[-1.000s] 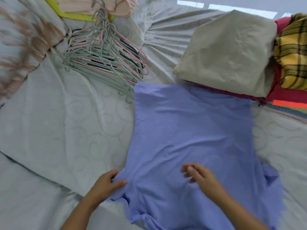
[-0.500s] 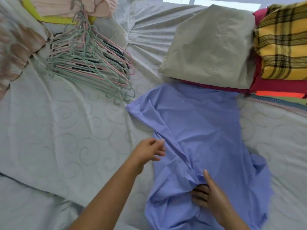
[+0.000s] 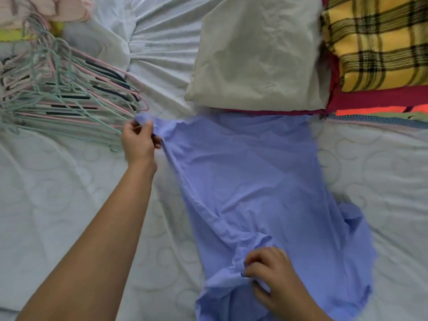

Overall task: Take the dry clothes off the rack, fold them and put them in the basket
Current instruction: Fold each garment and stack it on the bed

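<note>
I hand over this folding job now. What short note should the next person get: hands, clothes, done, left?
Left hand pinches the far left corner of the blue garment; right hand grips its bunched near edge.
It lies on the bed, fold unfinished.
Done: folded beige cloth and plaid cloth at the far side; empty hangers far left.
Left: finish this fold, move everything to the basket, not in view.
</note>
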`<act>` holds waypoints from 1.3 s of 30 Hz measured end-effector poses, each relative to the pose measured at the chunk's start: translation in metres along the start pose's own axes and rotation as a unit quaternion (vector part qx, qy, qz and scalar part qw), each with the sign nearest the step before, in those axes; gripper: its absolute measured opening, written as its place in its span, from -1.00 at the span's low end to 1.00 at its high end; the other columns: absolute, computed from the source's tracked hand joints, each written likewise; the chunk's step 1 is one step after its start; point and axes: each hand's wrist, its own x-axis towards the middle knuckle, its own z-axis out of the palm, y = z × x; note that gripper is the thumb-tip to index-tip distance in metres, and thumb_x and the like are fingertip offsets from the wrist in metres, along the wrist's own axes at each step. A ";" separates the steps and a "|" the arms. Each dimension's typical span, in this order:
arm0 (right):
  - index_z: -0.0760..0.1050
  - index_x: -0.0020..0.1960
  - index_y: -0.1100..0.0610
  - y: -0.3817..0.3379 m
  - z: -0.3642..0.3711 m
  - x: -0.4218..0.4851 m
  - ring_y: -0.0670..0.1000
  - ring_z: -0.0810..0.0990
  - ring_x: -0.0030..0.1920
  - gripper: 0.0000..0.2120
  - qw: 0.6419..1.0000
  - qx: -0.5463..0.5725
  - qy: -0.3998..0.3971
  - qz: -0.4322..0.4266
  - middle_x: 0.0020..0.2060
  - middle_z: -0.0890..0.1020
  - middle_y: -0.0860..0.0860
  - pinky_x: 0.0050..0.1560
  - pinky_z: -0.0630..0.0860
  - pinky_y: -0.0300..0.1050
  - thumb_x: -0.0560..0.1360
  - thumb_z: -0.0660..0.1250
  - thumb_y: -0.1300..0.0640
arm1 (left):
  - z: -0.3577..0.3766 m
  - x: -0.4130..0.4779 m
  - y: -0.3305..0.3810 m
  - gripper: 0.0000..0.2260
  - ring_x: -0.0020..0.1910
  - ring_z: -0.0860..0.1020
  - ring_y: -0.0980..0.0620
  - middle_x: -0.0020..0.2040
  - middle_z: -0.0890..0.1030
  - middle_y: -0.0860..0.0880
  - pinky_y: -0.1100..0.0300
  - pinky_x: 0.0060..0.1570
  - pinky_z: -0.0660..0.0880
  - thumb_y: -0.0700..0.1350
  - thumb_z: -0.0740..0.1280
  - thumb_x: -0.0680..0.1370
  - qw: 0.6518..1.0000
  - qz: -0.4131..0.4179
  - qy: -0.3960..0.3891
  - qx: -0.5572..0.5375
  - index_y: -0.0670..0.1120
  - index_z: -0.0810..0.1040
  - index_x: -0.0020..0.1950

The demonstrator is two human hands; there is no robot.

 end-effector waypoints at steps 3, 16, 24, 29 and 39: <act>0.37 -0.15 -0.09 0.004 -0.022 -0.036 -0.15 0.46 -0.10 -0.78 0.999 -0.039 -0.018 -0.006 -0.05 0.46 -0.18 0.05 0.28 -0.32 0.24 0.24 0.15 | 0.048 -0.018 0.034 -0.87 -0.33 0.56 0.12 -0.16 0.53 -0.03 0.30 -0.36 0.51 -0.28 0.23 0.58 0.977 0.047 -0.200 -0.052 -0.04 0.40 -0.01; 0.40 -0.28 0.03 0.020 0.008 -0.063 0.01 0.54 -0.26 -0.76 0.845 0.131 -0.101 0.508 -0.41 0.54 -0.07 -0.20 0.39 -0.17 0.40 0.45 0.03 | -0.090 -0.223 -0.142 -0.74 -0.15 0.53 -0.07 -0.24 0.51 -0.01 0.13 -0.15 0.41 0.05 0.34 0.51 0.893 -0.129 -0.144 0.407 -0.08 0.35 -0.06; 0.30 -0.31 0.08 0.010 -0.019 -0.084 -0.10 0.44 -0.37 -0.78 0.870 0.137 0.032 0.472 -0.37 0.45 0.07 -0.28 0.34 -0.29 0.37 0.34 0.20 | -0.116 -0.310 -0.156 -0.40 0.10 0.54 0.08 0.14 0.55 0.06 0.26 -0.01 0.38 0.32 0.14 0.45 0.790 -0.058 -0.245 0.559 0.07 0.19 0.41; 0.37 -0.04 0.11 0.030 -0.019 -0.089 0.10 0.52 -0.10 -0.75 0.877 0.102 -0.066 0.464 -0.10 0.57 0.13 -0.10 0.37 -0.11 0.41 0.37 0.34 | -0.105 -0.314 -0.164 -0.53 0.14 0.54 0.03 0.24 0.50 0.00 0.21 0.02 0.44 0.15 0.04 0.57 0.714 0.044 -0.302 0.630 0.13 0.15 0.48; 0.44 -0.14 0.12 0.045 -0.038 -0.110 0.10 0.51 -0.12 -0.89 0.893 0.011 -0.067 0.445 -0.22 0.51 0.09 -0.14 0.32 -0.23 0.41 0.36 0.27 | -0.080 -0.289 -0.193 -0.59 -0.15 0.50 0.03 0.04 0.51 -0.01 0.26 -0.22 0.50 0.22 0.13 0.34 0.698 0.361 -0.270 0.556 0.08 0.40 0.11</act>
